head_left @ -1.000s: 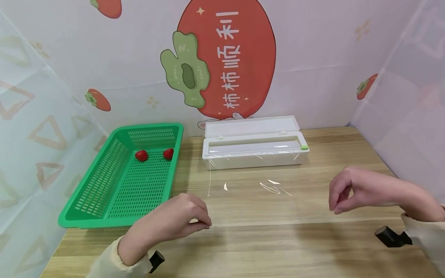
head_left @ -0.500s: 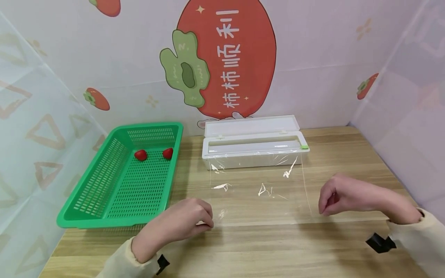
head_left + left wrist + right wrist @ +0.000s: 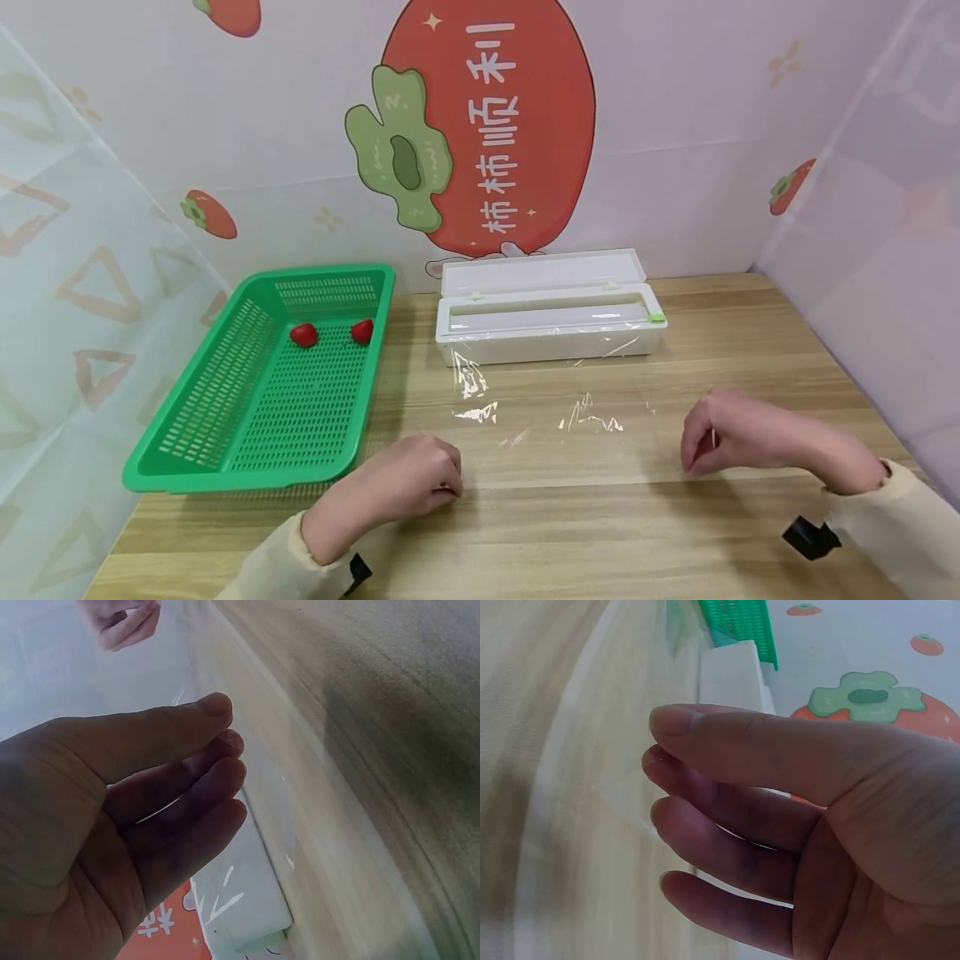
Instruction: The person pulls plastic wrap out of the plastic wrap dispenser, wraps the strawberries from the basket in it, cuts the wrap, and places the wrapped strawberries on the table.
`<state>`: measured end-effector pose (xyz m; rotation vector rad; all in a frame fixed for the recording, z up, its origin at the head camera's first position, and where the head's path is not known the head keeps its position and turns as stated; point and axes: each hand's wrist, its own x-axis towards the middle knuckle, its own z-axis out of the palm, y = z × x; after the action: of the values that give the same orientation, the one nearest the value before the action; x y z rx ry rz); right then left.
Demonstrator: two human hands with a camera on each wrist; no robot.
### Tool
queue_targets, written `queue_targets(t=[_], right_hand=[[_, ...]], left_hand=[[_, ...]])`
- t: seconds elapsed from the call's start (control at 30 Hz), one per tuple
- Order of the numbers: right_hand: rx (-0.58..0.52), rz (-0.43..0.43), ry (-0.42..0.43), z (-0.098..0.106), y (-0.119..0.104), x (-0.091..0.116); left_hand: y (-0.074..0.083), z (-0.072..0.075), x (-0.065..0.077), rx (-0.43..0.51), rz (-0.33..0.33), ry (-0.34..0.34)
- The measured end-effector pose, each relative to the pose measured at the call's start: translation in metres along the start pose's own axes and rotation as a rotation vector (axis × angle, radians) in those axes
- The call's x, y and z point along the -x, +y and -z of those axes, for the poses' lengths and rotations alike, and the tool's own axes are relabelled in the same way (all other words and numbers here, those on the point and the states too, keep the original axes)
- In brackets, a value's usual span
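Observation:
A white cling film dispenser (image 3: 551,346) stands at the back with its lid raised. Clear cling film (image 3: 476,412) runs from its front edge toward me, showing mainly as glints. My left hand (image 3: 401,483) pinches the film's near left corner, thumb against index finger. Opposite it, my right hand (image 3: 742,433) pinches the right corner. In the left wrist view, the thumb and index tip of the left hand (image 3: 150,772) meet, the other fingers curving behind. The right wrist view has the right hand (image 3: 780,795) in a similar pinch, with a faint film edge beside it.
A green plastic basket (image 3: 258,481) sits on the left of the wooden table (image 3: 570,542). Inside are two small red fruit-like pieces, one left (image 3: 303,335) and one right (image 3: 362,332). A green tab (image 3: 656,317) marks the dispenser's right end. Printed cloth walls surround the table.
Both hands have come slightly nearer to me and lower. The right hand has moved left, the left hand a little right, and the glints on the film have shifted.

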<state>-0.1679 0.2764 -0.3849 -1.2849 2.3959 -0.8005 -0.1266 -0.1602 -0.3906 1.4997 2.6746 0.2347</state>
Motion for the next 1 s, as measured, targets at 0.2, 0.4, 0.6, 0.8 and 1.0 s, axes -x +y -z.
queue_targets(t=[0.2, 0.4, 0.6, 0.8, 1.0], right_hand=[[0.038, 0.046, 0.023, -0.012, 0.005, -0.003], [0.046, 0.039, 0.018, -0.019, 0.008, -0.003], [0.066, 0.042, 0.052, -0.025, 0.009, -0.003], [0.093, -0.018, 0.054, -0.030, 0.010, -0.002], [0.091, -0.018, 0.051, -0.036, 0.012, -0.002]], left_hand=[[0.001, -0.003, -0.001, 0.022, 0.047, -0.054], [0.001, -0.008, -0.001, 0.005, 0.057, -0.070], [0.002, -0.013, -0.002, -0.040, 0.074, -0.064], [0.000, -0.017, -0.003, -0.081, 0.072, -0.039], [-0.001, -0.021, -0.005, -0.116, 0.038, -0.039]])
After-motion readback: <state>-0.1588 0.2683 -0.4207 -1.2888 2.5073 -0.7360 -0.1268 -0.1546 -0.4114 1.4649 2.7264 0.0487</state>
